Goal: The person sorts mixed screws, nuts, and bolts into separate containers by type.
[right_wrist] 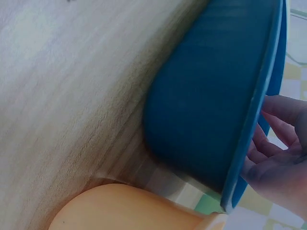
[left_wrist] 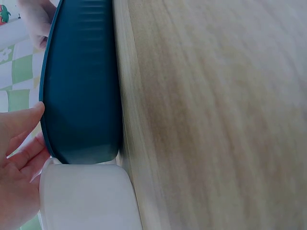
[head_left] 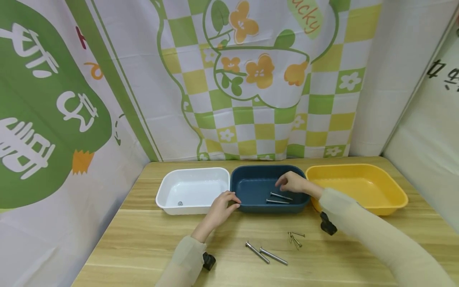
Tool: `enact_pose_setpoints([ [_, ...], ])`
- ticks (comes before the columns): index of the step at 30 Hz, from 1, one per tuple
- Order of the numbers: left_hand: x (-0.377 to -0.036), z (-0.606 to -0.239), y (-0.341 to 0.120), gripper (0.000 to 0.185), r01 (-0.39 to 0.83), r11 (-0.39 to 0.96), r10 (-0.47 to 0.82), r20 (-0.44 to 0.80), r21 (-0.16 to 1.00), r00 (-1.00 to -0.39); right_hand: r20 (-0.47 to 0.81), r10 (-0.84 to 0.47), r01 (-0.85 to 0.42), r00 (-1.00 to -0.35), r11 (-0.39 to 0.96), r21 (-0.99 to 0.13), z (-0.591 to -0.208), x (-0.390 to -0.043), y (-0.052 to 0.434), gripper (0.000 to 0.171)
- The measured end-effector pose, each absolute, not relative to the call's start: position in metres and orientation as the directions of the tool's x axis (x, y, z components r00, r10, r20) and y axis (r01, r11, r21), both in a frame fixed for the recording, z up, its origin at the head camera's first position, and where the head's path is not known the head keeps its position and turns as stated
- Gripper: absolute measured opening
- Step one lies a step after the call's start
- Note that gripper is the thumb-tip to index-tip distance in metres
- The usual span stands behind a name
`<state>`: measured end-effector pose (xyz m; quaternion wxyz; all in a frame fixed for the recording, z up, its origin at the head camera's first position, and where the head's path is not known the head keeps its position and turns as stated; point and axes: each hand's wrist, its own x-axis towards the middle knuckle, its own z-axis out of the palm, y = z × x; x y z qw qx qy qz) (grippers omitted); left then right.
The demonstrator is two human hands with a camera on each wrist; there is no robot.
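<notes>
My left hand (head_left: 222,207) rests at the near left corner of the dark blue bin (head_left: 269,208), where the white bin (head_left: 193,210) meets it. In the left wrist view the thumb (left_wrist: 37,109) touches the blue rim, and the other fingers lie relaxed behind it. Over the right part of the blue bin hovers my right hand (head_left: 293,182), fingers loosely bent, with nothing seen in them. Just below it, two long silver screws, an upper one (head_left: 281,196) and a lower one (head_left: 277,201), lie on the bin's floor.
Two thick silver bolts (head_left: 273,256) lie on the wooden table (head_left: 143,247) in front. Several small brass-coloured screws (head_left: 295,240) form a loose group to their right. A yellow bin (head_left: 389,207) stands at the right. One small metal piece (head_left: 180,203) is in the white bin.
</notes>
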<state>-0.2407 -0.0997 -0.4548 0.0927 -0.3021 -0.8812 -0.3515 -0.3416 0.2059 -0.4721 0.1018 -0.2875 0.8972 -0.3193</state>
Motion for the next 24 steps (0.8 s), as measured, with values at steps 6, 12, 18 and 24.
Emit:
enact_pose_setpoints([
  [6, -0.241, -0.456, -0.100, 0.009, 0.590, 0.574, 0.462, 0.371, 0.568, -0.806, -0.030, -0.559, -0.409, -0.828, 0.641, -0.649, -0.406, -0.288, 0.185, 0.019],
  [12, -0.240, -0.455, -0.100, 0.009, 0.593, 0.572, 0.462, 0.375, 0.567, -0.804, -0.029, -0.564, -0.393, -0.825, 0.610, -0.688, -0.400, -0.279, 0.184, 0.019],
  [18, -0.241, -0.455, -0.100, 0.009, 0.594, 0.575, 0.461, 0.377, 0.563, -0.803, -0.025, -0.561, -0.380, -0.827, 0.593, -0.710, -0.397, -0.269, 0.184, 0.019],
  [24, -0.240, -0.454, -0.100, 0.009, 0.583, 0.579, 0.458, 0.364, 0.570, -0.811, -0.009, -0.569, -0.377, -0.822, 0.558, -0.739, -0.394, -0.255, 0.180, 0.021],
])
